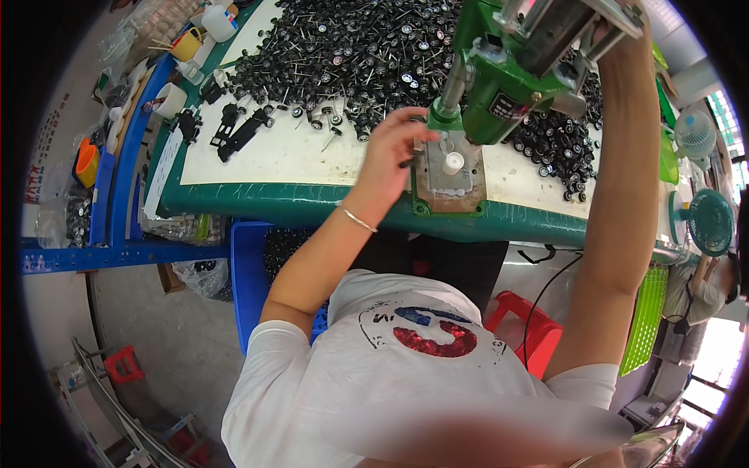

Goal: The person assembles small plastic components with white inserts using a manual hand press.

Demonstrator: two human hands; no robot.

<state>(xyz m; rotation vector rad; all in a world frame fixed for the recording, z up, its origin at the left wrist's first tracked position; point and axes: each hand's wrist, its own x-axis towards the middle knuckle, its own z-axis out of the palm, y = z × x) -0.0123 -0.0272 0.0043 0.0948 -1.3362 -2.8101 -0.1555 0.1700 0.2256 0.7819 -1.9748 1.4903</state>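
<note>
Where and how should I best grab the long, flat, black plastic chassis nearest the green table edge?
Probably pinch the chassis across its long sides at the middle, from the right: bare white tabletop there leaves room, while black wheels occupy its far end.

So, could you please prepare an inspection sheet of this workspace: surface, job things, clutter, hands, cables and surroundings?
Surface: table, white top, green edge.
Job things: press at the front edge, white piece on its base; wheels heaped behind and at right; black parts at left.
Clutter: bottle and yellow cup, far left.
Hands: left hand beside the press, hold unclear; right hand up by its top, partly hidden.
Cables: black cable hangs near red stool.
Surroundings: blue bin below; green fan and co-worker at right.
</note>
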